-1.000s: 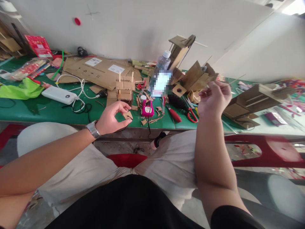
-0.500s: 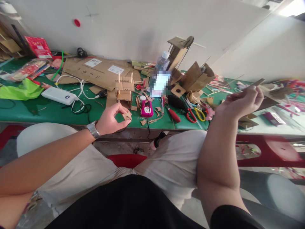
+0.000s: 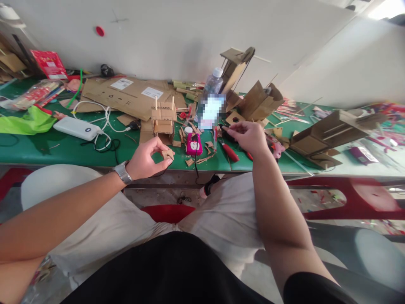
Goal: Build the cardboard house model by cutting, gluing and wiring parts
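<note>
Head view: at the near edge of the surface [image 3: 76,153], the left hand [image 3: 146,159] pinches a small cardboard piece [image 3: 168,154] between its fingers; the piece is brown, angular and marked with a dark slit. Between the two sets of fingers lies a pink box [image 3: 194,145]. The right hand [image 3: 249,137] has just come back from the far right, which suggests attention returning towards the piece. Its fingers are drawn together; whether they grip anything, I cannot tell. Beyond the left fingers stands a cardboard frame [image 3: 163,115]; beyond the right ones, a bottle [image 3: 214,85].
</note>
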Tool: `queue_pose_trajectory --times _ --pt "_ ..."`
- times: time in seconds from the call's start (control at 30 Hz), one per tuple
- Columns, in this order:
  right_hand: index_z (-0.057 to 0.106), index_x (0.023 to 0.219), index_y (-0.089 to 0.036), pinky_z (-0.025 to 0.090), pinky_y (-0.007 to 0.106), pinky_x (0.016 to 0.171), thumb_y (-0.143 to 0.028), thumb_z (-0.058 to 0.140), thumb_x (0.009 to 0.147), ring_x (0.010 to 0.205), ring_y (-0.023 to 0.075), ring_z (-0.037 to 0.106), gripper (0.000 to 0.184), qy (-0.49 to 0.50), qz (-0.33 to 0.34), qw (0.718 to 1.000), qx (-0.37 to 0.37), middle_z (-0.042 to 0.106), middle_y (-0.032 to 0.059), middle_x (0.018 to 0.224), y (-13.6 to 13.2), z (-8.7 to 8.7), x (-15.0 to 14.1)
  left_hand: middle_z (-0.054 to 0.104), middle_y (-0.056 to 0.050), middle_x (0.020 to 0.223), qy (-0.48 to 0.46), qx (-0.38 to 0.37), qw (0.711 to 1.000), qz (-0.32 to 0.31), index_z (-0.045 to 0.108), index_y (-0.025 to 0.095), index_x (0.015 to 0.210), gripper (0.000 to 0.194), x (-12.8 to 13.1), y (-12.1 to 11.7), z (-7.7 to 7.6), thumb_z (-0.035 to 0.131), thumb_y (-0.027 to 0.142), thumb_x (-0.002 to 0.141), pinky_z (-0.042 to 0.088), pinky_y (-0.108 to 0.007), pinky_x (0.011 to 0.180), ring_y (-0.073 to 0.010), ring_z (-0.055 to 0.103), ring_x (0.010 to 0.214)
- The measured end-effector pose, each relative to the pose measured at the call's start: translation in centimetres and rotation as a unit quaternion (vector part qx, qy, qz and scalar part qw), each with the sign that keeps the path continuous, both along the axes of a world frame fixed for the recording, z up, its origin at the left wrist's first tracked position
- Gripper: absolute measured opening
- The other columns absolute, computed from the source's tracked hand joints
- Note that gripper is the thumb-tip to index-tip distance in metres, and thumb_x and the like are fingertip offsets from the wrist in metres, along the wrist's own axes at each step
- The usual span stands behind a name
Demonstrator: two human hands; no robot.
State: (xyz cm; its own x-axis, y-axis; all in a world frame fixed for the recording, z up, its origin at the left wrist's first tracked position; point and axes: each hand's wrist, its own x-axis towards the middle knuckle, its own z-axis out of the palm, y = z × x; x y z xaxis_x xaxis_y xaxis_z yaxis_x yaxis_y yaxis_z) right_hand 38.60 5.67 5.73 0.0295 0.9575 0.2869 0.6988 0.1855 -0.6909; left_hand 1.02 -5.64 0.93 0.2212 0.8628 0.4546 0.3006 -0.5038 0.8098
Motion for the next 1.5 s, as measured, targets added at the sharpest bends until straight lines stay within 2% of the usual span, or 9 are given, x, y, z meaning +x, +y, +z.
queue_pose_trajectory --times 0.1,0.2,0.37,0.47,0.53,0.7,0.9,1.3,1.5 --pt "0.085 0.097 -0.018 0.049 0.035 0.071 -0.024 0.087 0.08 0.066 0.0159 0.059 0.018 -0.069 0.015 0.997 0.028 0.078 0.0037 0.087 -0.6 -0.6 -0.9 0.084 -0.013 0.102 0.001 -0.013 1.0 -0.013 0.063 0.021 0.097 0.028 0.1 -0.1 0.1 0.084 0.033 0.083 0.068 -0.038 0.081 -0.0238 0.082 0.088" --pt "0.085 0.1 -0.021 0.051 0.036 0.073 -0.024 0.081 0.086 0.068 0.0163 0.059 0.015 -0.059 0.054 0.994 0.072 0.078 0.005 0.094 -1.8 -0.8 -2.7 0.081 -0.008 0.091 0.031 0.0 0.999 -0.014 0.068 0.02 0.101 0.026 0.2 -0.3 0.4 0.083 0.033 0.084 0.066 -0.033 0.074 -0.0193 0.077 0.076" --pt "0.083 0.104 -0.026 0.052 0.037 0.072 -0.035 0.078 0.096 0.072 0.0188 0.062 0.012 0.033 0.253 0.962 0.094 0.075 0.0041 0.093 -5.8 -0.9 -7.9 0.079 -0.004 0.088 0.063 0.013 0.998 -0.024 0.074 0.02 0.106 0.025 0.4 -0.6 0.8 0.081 0.034 0.086 0.063 -0.028 0.074 -0.0171 0.074 0.075" --pt "0.08 0.116 -0.027 0.056 0.037 0.074 -0.044 0.083 0.095 0.077 0.0192 0.067 0.027 0.057 0.366 0.928 0.053 0.076 0.0065 0.108 -8.0 -1.4 -10.5 0.079 -0.004 0.087 0.075 0.004 0.997 -0.022 0.077 0.02 0.107 0.03 0.4 -0.6 0.9 0.083 0.041 0.087 0.062 -0.028 0.074 -0.0173 0.074 0.074" --pt "0.078 0.122 -0.027 0.057 0.038 0.076 -0.048 0.085 0.094 0.081 0.0204 0.068 0.036 0.058 0.398 0.915 0.035 0.076 0.0074 0.11 -8.8 -1.9 -11.5 0.079 -0.003 0.085 0.078 0.001 0.997 -0.02 0.078 0.02 0.108 0.034 0.4 -0.5 0.8 0.086 0.045 0.086 0.061 -0.028 0.074 -0.0178 0.073 0.073" --pt "0.077 0.122 -0.027 0.054 0.035 0.069 -0.047 0.083 0.096 0.074 0.0185 0.064 0.033 0.071 0.371 0.926 0.027 0.075 0.0055 0.102 -9.3 -3.0 -12.2 0.079 -0.003 0.084 0.066 0.008 0.998 -0.023 0.08 0.02 0.108 0.04 0.2 -0.4 0.7 0.09 0.052 0.085 0.06 -0.028 0.074 -0.0182 0.074 0.074" --pt "0.077 0.12 -0.028 0.052 0.034 0.065 -0.049 0.084 0.094 0.071 0.0175 0.062 0.034 0.113 0.335 0.935 0.039 0.072 0.0037 0.096 -9.9 -2.9 -12.5 0.08 -0.006 0.09 0.022 -0.015 0.999 -0.042 0.079 0.02 0.115 0.05 0.0 -0.2 0.6 0.094 0.054 0.082 0.064 -0.03 0.078 -0.0198 0.076 0.079" --pt "0.073 0.117 -0.023 0.053 0.031 0.062 -0.057 0.087 0.092 0.07 0.0147 0.062 0.045 0.133 0.336 0.929 0.075 0.073 0.0057 0.102 -10.3 -4.2 -13.3 0.079 -0.009 0.097 -0.082 -0.024 0.99 -0.109 0.08 0.017 0.112 0.038 0.0 0.4 0.4 0.093 0.042 0.087 0.063 -0.029 0.078 -0.0177 0.073 0.083" --pt "0.075 0.117 -0.02 0.052 0.03 0.063 -0.037 0.07 0.106 0.073 0.0142 0.062 0.021 0.123 0.339 0.924 0.125 0.075 0.0089 0.108 -10.1 -3.3 -12.7 0.082 -0.01 0.103 -0.075 -0.019 0.992 -0.1 0.081 0.017 0.113 0.036 0.0 0.3 0.5 0.092 0.039 0.087 0.062 -0.027 0.078 -0.0167 0.074 0.084"
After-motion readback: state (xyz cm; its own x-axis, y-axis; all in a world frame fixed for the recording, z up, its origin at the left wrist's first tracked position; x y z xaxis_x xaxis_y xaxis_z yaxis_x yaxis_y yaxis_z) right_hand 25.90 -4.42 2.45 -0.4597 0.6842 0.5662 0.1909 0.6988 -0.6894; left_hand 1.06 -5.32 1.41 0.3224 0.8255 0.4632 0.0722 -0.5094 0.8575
